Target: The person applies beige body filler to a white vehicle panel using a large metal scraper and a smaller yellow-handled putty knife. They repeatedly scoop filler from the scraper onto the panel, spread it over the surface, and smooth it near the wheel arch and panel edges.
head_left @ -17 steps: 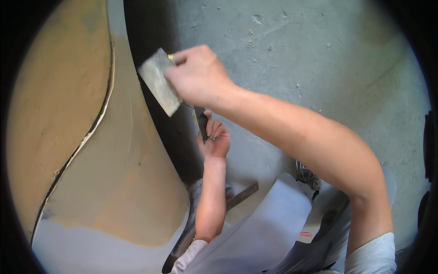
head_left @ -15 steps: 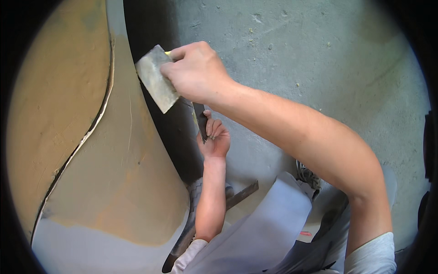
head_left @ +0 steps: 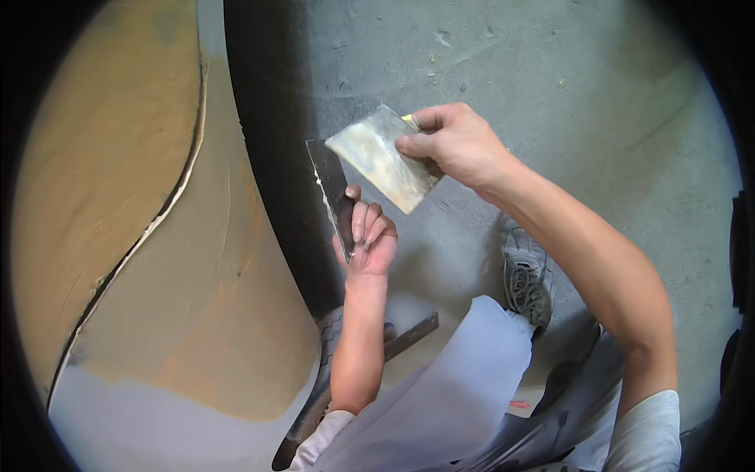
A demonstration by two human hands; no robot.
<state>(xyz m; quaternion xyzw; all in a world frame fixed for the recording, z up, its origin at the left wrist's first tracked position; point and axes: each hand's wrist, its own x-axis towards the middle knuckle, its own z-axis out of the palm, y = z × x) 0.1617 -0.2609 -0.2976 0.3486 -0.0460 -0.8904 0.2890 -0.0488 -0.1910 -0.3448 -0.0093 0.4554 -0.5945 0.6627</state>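
Smeared off-white rectangular scraper [head_left: 380,161], pinched in bare right hand [head_left: 458,145], just beside upper end of dark flat plate [head_left: 333,185] with pale-crusted edge, gripped in left hand [head_left: 371,245], near tan-and-grey curved panel [head_left: 228,315].

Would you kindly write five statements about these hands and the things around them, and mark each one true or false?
1. The right hand holds a pale, smeared rectangular plate. True.
2. The left hand is empty. False: it holds a dark, thin flat plate.
3. Whitish residue clings along the dark plate's left edge. True.
4. The right hand touches the curved brown-and-grey panel. False: it is apart from it.
5. A grey lace-up shoe is in view. True.
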